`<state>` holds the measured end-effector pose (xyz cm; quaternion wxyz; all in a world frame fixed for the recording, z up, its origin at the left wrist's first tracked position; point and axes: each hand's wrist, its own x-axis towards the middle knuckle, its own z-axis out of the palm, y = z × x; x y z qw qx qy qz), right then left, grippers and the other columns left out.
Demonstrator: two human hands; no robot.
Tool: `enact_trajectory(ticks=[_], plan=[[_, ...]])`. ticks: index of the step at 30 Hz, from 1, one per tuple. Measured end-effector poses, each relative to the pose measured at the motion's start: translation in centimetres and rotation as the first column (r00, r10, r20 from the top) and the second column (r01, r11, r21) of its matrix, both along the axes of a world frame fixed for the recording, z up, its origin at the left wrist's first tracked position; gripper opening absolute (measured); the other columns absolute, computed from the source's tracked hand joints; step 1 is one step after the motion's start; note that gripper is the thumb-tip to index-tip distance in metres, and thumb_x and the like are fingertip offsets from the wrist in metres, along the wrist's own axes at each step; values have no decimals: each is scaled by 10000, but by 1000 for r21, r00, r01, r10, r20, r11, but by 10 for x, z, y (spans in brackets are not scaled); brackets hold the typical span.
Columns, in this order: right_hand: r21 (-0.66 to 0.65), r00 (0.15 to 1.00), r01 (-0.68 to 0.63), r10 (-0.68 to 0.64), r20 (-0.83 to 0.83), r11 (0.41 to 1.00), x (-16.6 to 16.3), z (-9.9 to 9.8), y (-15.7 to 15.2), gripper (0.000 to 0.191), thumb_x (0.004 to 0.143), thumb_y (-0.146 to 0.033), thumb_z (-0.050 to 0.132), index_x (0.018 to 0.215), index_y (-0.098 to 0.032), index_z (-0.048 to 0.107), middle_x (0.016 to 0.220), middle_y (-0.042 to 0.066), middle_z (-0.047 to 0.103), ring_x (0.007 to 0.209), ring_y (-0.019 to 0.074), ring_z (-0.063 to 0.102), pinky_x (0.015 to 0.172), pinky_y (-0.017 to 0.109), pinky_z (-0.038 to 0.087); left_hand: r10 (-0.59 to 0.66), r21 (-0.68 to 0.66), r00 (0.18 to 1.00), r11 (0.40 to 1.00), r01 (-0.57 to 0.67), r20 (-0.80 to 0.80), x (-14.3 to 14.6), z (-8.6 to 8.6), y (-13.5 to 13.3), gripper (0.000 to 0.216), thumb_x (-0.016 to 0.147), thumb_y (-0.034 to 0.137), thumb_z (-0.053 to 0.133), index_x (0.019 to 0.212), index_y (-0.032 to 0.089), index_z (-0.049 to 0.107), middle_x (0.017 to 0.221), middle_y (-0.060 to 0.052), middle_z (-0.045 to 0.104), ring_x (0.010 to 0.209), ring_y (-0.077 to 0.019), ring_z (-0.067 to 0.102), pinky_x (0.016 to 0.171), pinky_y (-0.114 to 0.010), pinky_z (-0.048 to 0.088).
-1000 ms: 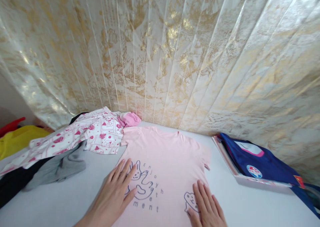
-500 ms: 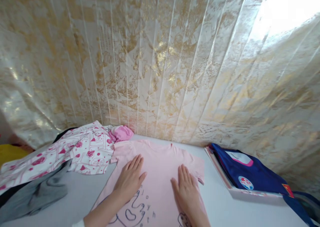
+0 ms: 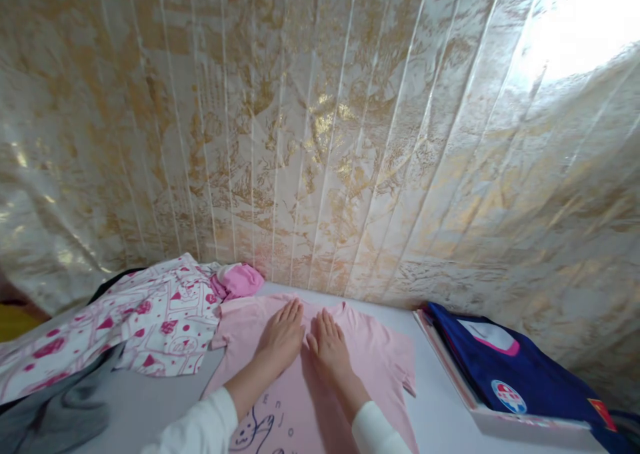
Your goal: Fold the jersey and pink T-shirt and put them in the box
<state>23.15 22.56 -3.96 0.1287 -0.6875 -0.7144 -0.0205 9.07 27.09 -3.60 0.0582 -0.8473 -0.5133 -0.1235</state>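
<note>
Currently, the pink T-shirt (image 3: 373, 357) is spread on the desk (image 3: 445, 431), touched by the left hand (image 3: 281, 334) and right hand (image 3: 330, 349) — fingers (image 3: 291, 309) outstretched, nothing gripped. Creases could be caused by uneven dragging.

One left hand (image 3: 283, 334), one right hand (image 3: 330, 349) and one pink T-shirt (image 3: 377, 357) lay at lower centre.
Two white sleeves (image 3: 203, 427) showed at the bottom edge; lower left held one printed cloth (image 3: 165, 314), one grey cloth (image 3: 65, 411), one bright pink bundle (image 3: 241, 281) and one yellow item (image 3: 20, 322); lower right had one navy item (image 3: 535, 377) with one round badge (image 3: 509, 396) and one red patch (image 3: 601, 414).
</note>
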Motion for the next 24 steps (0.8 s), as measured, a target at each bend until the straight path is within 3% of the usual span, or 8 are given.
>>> enact_trajectory(ticks=[4, 9, 13, 19, 24], plan=[[13, 996, 93, -93, -8, 996, 32, -8, 22, 610, 957, -380, 355, 1437, -3, 364, 1522, 198, 296, 1430, 290, 253, 1151, 445, 221, 83, 16, 996, 996, -83, 29, -5, -8, 24, 524, 949, 294, 367, 1412, 56, 432, 1485, -171, 383, 1383, -252, 358, 1111, -409, 299], [-6, 994, 113, -113, -5, 994, 80, -17, 26, 603, 969, -423, 311, 1467, -84, 343, 1547, 133, 283, 1440, 278, 231, 1156, 452, 185, 136, 7, 989, 991, -136, 59, -28, -13, 39, 547, 962, 351, 370, 1397, 28, 437, 1483, -203, 385, 1395, -281, 328, 1132, -422, 239], [-12, 998, 63, -63, 1, 998, 87, -19, 25, 564, 990, -385, 253, 1497, -139, 277, 1576, 93, 224, 1441, 180, 235, 1144, 366, 237, 123, 5, 989, 992, -124, 78, -32, -16, 41, 540, 961, 348, 371, 1394, 32, 439, 1484, -196, 387, 1396, -271, 326, 1130, -410, 235], [-3, 991, 129, -129, 40, 992, 94, -23, 21, 638, 960, -470, 322, 1464, -80, 347, 1533, 136, 318, 1430, 286, 258, 1155, 469, 178, 118, 35, 990, 992, -121, 83, -45, -15, 44, 517, 952, 337, 377, 1377, 56, 466, 1469, -186, 416, 1376, -271, 365, 1114, -420, 269], [2, 984, 167, -167, 67, 986, 108, -21, 21, 633, 962, -433, 326, 1437, -18, 373, 1519, 188, 323, 1426, 282, 270, 1143, 457, 211, 139, 38, 988, 989, -142, 75, -66, -11, 52, 513, 942, 333, 379, 1374, 71, 471, 1455, -186, 435, 1372, -279, 371, 1104, -444, 284]])
